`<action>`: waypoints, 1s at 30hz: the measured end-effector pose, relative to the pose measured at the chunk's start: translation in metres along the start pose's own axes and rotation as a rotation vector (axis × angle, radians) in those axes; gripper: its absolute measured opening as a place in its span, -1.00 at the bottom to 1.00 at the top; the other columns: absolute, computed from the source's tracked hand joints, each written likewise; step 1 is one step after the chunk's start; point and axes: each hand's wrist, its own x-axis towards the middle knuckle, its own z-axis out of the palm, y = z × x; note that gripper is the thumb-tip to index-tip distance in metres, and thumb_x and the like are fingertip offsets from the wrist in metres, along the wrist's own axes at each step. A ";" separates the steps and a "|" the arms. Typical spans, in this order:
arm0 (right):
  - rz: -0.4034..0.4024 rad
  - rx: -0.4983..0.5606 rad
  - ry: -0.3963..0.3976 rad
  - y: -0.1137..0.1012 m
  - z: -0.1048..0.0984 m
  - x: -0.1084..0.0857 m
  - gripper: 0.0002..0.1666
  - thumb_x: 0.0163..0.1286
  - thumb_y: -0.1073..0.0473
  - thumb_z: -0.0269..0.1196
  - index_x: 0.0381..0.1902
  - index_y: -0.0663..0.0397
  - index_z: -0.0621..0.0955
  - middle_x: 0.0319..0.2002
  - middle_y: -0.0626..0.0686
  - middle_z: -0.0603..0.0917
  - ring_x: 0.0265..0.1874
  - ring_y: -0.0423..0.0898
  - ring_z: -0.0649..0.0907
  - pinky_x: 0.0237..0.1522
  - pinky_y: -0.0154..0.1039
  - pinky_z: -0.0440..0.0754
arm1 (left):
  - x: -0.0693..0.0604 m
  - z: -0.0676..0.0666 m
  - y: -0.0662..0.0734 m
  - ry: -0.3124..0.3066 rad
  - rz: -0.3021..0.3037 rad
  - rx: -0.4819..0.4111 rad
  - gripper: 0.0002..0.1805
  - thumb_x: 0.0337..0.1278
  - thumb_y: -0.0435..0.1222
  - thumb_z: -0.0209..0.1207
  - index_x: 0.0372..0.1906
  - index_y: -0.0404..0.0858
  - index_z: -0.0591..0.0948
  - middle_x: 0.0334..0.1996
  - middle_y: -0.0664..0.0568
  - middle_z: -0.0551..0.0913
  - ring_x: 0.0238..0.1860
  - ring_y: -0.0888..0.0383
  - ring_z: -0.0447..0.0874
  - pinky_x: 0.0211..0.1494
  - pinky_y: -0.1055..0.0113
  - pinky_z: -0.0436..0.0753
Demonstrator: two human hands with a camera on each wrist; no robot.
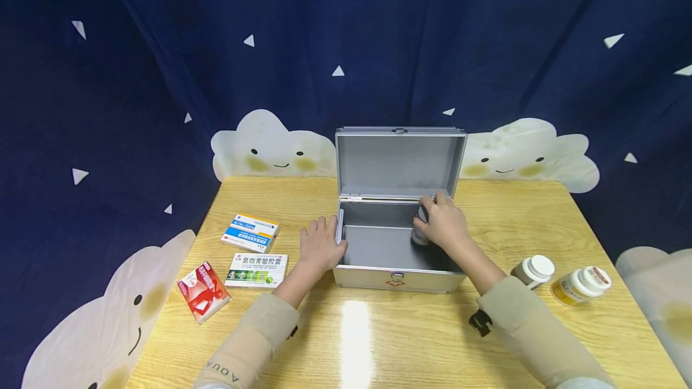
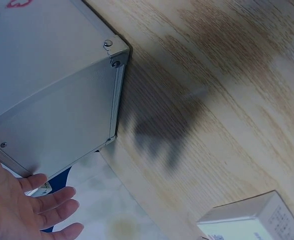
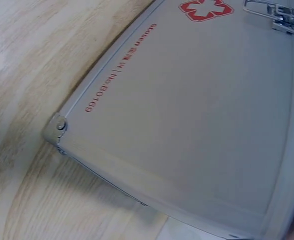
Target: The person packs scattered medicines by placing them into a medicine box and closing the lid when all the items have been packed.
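A silver first-aid case (image 1: 357, 278) stands on the table with its lid (image 1: 400, 164) raised. My right hand (image 1: 447, 224) reaches into the right side of the case and grips a bottle (image 1: 418, 234), mostly covered by the fingers. At the left rim, my left hand (image 1: 322, 246) rests with fingers extended; the left wrist view shows this hand (image 2: 26, 210) beside the case's side wall (image 2: 61, 120). The right wrist view is filled by the case's front (image 3: 187, 115), with a red cross emblem and a latch; the right hand is barely visible there.
Left of the case lie a blue-and-white medicine box (image 1: 251, 233), a green-and-white one (image 1: 256, 270) and a red one (image 1: 203, 292). On the right are a white-capped dark bottle (image 1: 534, 271) and a white-capped yellow-labelled bottle (image 1: 581, 285). A dark blue curtain (image 1: 292, 29) hangs behind the table.
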 end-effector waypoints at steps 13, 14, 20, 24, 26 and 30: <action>0.002 -0.034 -0.050 0.003 0.008 0.001 -0.37 0.12 -0.06 0.27 0.08 0.17 0.50 -0.13 0.35 0.45 -0.22 0.28 0.53 -0.34 0.11 0.53 | 0.000 0.000 0.000 -0.005 -0.004 -0.008 -0.31 0.08 0.07 -0.05 0.30 -0.15 0.21 0.14 -0.17 0.35 0.14 -0.11 0.27 0.09 -0.04 0.27; 0.001 -0.038 -0.050 0.003 0.009 0.001 -0.38 0.12 -0.06 0.27 0.08 0.17 0.50 -0.13 0.34 0.45 -0.22 0.28 0.53 -0.34 0.10 0.52 | 0.000 0.000 0.000 -0.007 -0.005 -0.008 -0.31 0.08 0.07 -0.05 0.30 -0.15 0.21 0.15 -0.17 0.35 0.14 -0.11 0.27 0.09 -0.04 0.27; 0.003 -0.035 -0.038 0.004 0.011 -0.001 -0.41 0.10 -0.04 0.28 0.04 0.16 0.51 -0.13 0.33 0.46 -0.21 0.29 0.53 -0.30 0.12 0.51 | 0.001 0.000 0.000 0.010 0.001 -0.019 -0.33 0.07 0.05 -0.03 0.27 -0.17 0.23 0.11 -0.17 0.37 0.11 -0.11 0.29 0.07 -0.04 0.29; 0.007 -0.035 -0.031 0.004 0.013 -0.002 -0.40 0.10 -0.03 0.27 0.06 0.17 0.51 -0.07 0.35 0.46 -0.19 0.31 0.53 -0.26 0.14 0.50 | 0.000 0.001 0.000 0.027 0.005 -0.012 -0.35 0.04 0.04 -0.03 0.23 -0.17 0.26 0.06 -0.17 0.39 0.07 -0.10 0.32 0.02 -0.02 0.30; 0.007 -0.038 -0.030 0.004 0.014 -0.002 -0.39 0.09 -0.04 0.27 0.07 0.16 0.51 -0.05 0.36 0.46 -0.19 0.31 0.54 -0.26 0.13 0.50 | 0.000 0.002 -0.001 0.031 0.006 -0.007 -0.35 0.03 0.04 -0.04 0.22 -0.18 0.26 0.05 -0.16 0.40 0.06 -0.09 0.32 0.01 -0.02 0.31; 0.000 -0.049 -0.025 0.004 0.017 -0.002 -0.39 0.09 -0.05 0.25 0.06 0.17 0.51 -0.04 0.36 0.45 -0.23 0.29 0.55 -0.28 0.12 0.50 | 0.000 0.003 -0.001 0.027 0.006 -0.014 -0.35 0.03 0.04 -0.04 0.23 -0.18 0.25 0.06 -0.16 0.39 0.07 -0.10 0.32 0.03 -0.03 0.30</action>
